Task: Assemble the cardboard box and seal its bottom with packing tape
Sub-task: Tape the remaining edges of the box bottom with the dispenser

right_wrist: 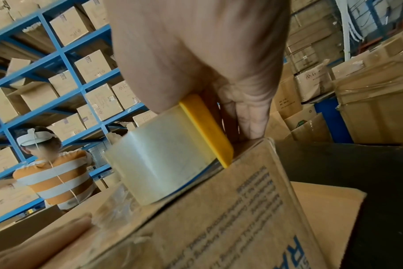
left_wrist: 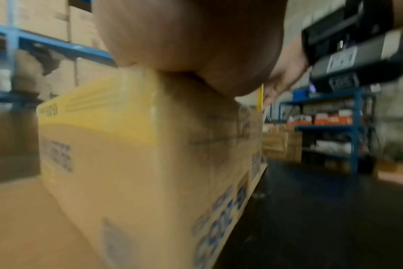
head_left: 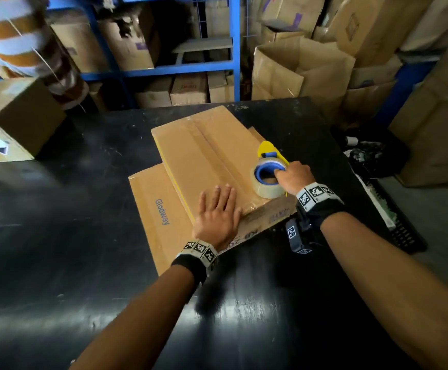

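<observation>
An assembled cardboard box (head_left: 206, 153) stands bottom-up on the black table (head_left: 57, 236), with a strip of clear tape along its middle seam. My left hand (head_left: 218, 209) lies flat on its near top edge, fingers straight; the left wrist view shows the palm (left_wrist: 191, 45) pressing the box corner (left_wrist: 150, 145). My right hand (head_left: 293, 176) grips the yellow tape dispenser (head_left: 269, 177) with its clear tape roll at the box's near right corner. In the right wrist view the roll (right_wrist: 163, 160) rests on the box top, with the fingers (right_wrist: 249, 116) curled round the yellow frame.
A flattened carton (head_left: 153, 212) lies under the box, sticking out to the left. More boxes stand at the table's left (head_left: 17, 118). Blue shelving (head_left: 233, 49) and stacked cartons (head_left: 302, 68) lie beyond the far edge. A person in a striped shirt (right_wrist: 55, 174) stands nearby.
</observation>
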